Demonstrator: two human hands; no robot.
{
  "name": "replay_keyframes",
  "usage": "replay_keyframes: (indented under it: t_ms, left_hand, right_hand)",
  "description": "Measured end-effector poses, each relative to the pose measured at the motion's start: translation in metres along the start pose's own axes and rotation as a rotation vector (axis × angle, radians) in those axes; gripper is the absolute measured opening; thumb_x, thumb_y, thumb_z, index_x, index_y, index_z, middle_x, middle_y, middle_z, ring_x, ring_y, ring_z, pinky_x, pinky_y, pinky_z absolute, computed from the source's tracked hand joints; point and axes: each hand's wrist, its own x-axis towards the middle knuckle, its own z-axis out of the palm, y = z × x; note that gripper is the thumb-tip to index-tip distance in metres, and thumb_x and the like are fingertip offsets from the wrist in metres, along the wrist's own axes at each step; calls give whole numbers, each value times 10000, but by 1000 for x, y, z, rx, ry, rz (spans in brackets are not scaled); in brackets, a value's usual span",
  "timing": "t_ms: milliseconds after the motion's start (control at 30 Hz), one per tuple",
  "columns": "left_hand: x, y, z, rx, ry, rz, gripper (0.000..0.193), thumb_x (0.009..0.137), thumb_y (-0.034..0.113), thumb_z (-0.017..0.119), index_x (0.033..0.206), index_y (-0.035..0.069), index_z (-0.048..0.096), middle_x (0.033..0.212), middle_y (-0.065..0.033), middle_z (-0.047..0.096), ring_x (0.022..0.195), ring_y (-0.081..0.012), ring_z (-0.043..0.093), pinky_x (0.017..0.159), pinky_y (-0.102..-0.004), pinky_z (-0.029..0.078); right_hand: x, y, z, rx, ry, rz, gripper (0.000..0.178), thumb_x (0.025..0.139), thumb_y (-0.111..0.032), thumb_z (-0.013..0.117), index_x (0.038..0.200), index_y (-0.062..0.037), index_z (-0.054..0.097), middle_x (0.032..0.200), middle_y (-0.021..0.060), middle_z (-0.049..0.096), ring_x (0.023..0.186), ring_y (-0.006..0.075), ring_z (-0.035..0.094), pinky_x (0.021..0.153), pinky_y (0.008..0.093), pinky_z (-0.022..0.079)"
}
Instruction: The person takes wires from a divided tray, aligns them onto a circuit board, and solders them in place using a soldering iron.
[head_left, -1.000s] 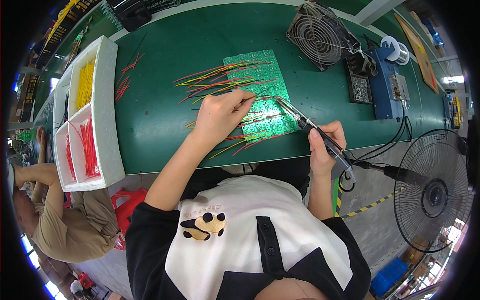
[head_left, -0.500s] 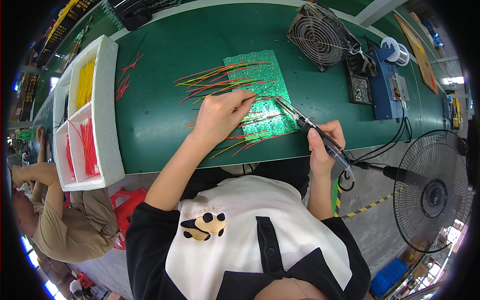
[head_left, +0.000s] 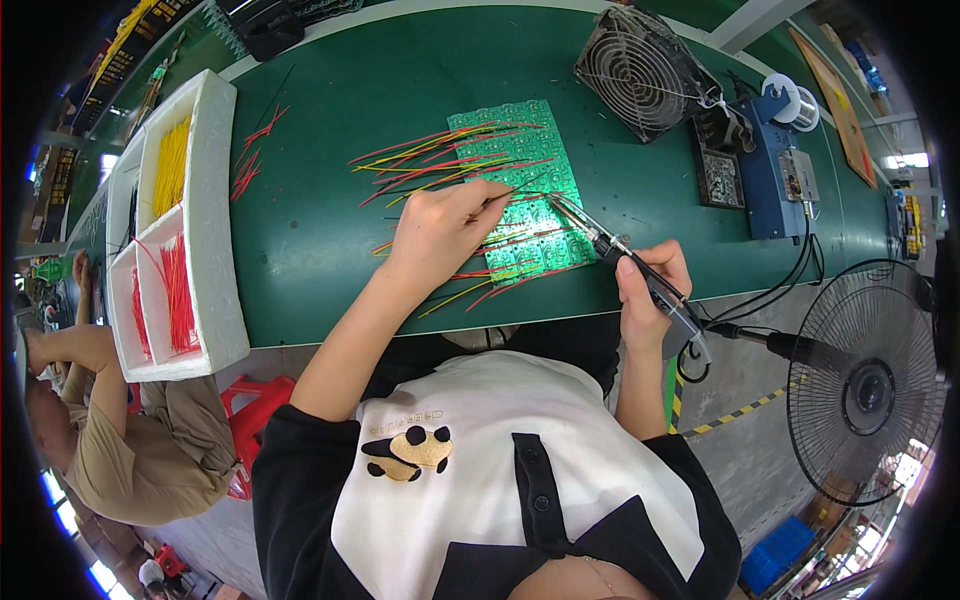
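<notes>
A green circuit board panel [head_left: 555, 145] lies on the green bench mat, with red, yellow and black wires [head_left: 420, 160] running off its left side. Over the panel's left edge, my left hand [head_left: 445, 220] is closed in a pinch on thin wire; a dark strand shows past the fingertips, though its full length is hidden. My right hand [head_left: 652, 295] is wrapped round a soldering iron [head_left: 625, 255] with a thin tube along it. The iron's tip meets the panel just right of my left fingertips, in a brightly lit patch.
At the left stands a white foam box [head_left: 225, 200] holding yellow wires [head_left: 172, 170] and red wires [head_left: 177, 300]; loose wires [head_left: 250, 160] lie beside it. A small fan [head_left: 640, 80] and blue solder station [head_left: 770, 170] stand at the back right. A person [head_left: 150, 440] sits at left.
Very little differs. Both hands stay in place, and the iron's tip remains at nearly the same spot on the panel.
</notes>
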Motion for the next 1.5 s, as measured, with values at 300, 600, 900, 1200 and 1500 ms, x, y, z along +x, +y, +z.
replay_keyframes:
  t_ms: [300,600,900,1200,1500]
  left_hand:
    - [0,1,1,-12,-2,-19,97,743,42,684,835,29,657,638,-62,631,500,-82,578,470,-204,438]
    - [1,0,1,-9,12,-3,92,741,43,685,827,29,656,639,-63,631,504,-91,584,471,-206,441]
    - [1,1,0,2,7,8,99,741,41,685,835,29,657,645,-68,633,500,-92,580,474,-211,446]
    - [1,1,0,11,27,33,106,749,51,676,853,30,668,651,-74,633,496,-100,577,473,-217,445]
    - [1,1,1,-6,36,26,100,754,54,672,851,30,666,642,-75,627,494,-98,574,474,-217,442]
  right_hand:
    - [0,0,1,-13,10,8,168,783,-22,646,779,-20,478,602,-21,521,501,-7,392,460,154,272]
    - [0,0,1,-30,5,-3,169,784,-28,649,779,-21,480,594,-26,513,498,-7,386,459,155,272]
    - [0,1,0,21,37,-31,180,790,-54,646,790,-17,470,581,-17,506,475,4,395,439,157,276]
    - [0,2,1,27,48,-33,177,794,-56,637,800,-18,464,576,-10,500,465,11,397,425,163,278]
    - [2,-2,3,62,93,-28,181,794,-43,618,789,-36,438,591,-5,460,464,31,361,428,185,270]
